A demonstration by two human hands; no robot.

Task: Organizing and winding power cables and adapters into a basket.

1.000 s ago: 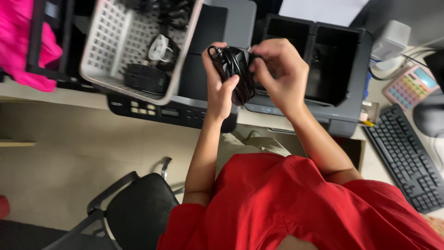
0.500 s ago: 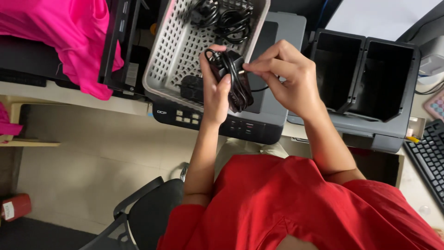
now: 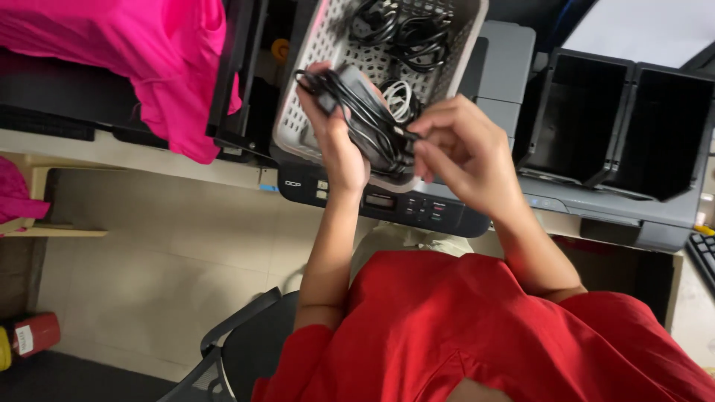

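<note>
My left hand point(image 3: 339, 138) grips a black power adapter point(image 3: 357, 89) with its black cable wound around it. My right hand point(image 3: 462, 152) pinches the loose end of that cable point(image 3: 398, 138) just to the right of the bundle. Both hands hover over the near edge of a pale perforated plastic basket point(image 3: 298, 119). Inside the basket lie more coiled black cables point(image 3: 395, 26) and a white coiled cable point(image 3: 401, 97).
The basket rests on a grey printer point(image 3: 499, 67) with a dark button panel point(image 3: 402, 208). Two black bins point(image 3: 618, 126) stand to the right. Pink cloth point(image 3: 149, 59) hangs at left. A keyboard corner point(image 3: 704, 260) shows far right, an office chair point(image 3: 246, 350) below.
The view has shifted so the basket and printer sit further right and nearer. Both hands carried the cable bundle leftwards over the basket, the right hand still working the cable end.
</note>
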